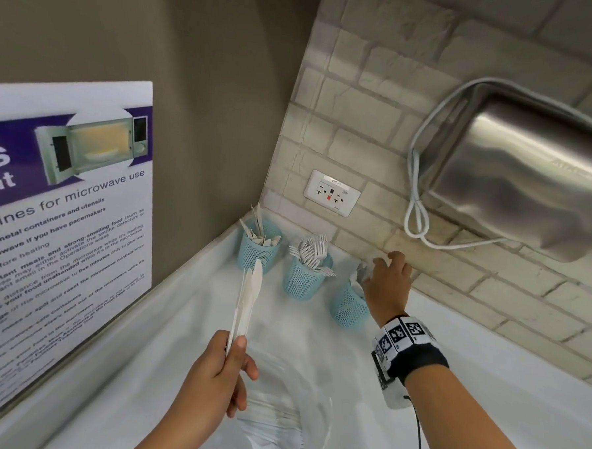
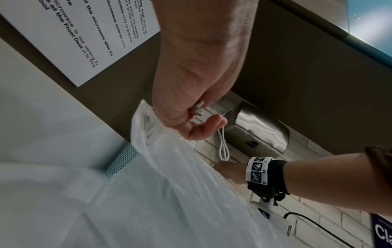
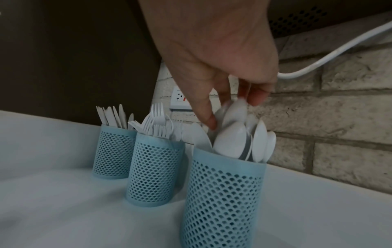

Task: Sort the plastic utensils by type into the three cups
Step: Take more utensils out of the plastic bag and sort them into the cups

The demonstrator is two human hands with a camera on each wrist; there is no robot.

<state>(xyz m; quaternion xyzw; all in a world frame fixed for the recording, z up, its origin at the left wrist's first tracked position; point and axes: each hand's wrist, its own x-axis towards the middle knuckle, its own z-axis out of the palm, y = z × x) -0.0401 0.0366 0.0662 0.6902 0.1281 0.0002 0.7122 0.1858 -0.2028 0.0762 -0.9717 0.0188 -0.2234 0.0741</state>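
Note:
Three blue mesh cups stand in a row by the wall corner. The left cup [image 1: 257, 255] [image 3: 113, 151] holds knives, the middle cup [image 1: 302, 281] [image 3: 155, 167] forks, the right cup [image 1: 347, 307] [image 3: 222, 193] spoons. My left hand [image 1: 229, 354] [image 2: 191, 117] grips a bunch of white plastic knives [image 1: 248, 297] by their handles, blades up, in front of the knife cup. My right hand [image 1: 377, 273] [image 3: 233, 110] reaches down over the spoon cup. Its thumb and fingertips pinch the bowl of a spoon [image 3: 236, 107] that stands higher than the other spoons [image 3: 231, 139].
A clear plastic bag [image 1: 278, 405] [image 2: 180, 193] lies on the white counter [image 1: 468, 370] below my left hand. On the brick wall are a socket [image 1: 332, 193] and a steel dryer [image 1: 523, 174] with a looped white cable [image 1: 415, 213]. A microwave poster [image 1: 61, 219] covers the left wall.

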